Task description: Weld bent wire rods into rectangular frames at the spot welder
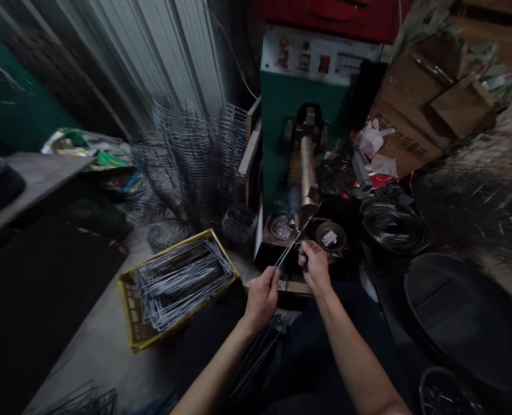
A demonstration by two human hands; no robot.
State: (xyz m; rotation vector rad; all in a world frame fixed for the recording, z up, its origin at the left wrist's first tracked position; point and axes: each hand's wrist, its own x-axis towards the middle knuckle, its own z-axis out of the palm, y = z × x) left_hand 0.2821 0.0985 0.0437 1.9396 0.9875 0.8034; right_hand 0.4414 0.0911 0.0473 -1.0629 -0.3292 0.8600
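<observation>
My left hand (262, 295) is closed round the near end of a thin bent metal wire piece (291, 245). The wire slants up and to the right toward the brass-coloured head (308, 173) of a green machine (281, 115). My right hand (314, 266) pinches the same wire further along, just below the machine head. Two small metal dishes sit by the head: the left dish (282, 228) holds small bright parts, and the right dish (330, 235) holds a white scrap. More wire pieces (256, 357) lie across my lap.
A yellow crate (175, 285) of bent wire pieces stands on the floor at left. Behind it are stacked wire racks (190, 155). Wire coils (394, 225) and a dark round tub (467, 311) are at right, cardboard boxes (428, 98) behind them. A dark shelf (35, 178) juts out far left.
</observation>
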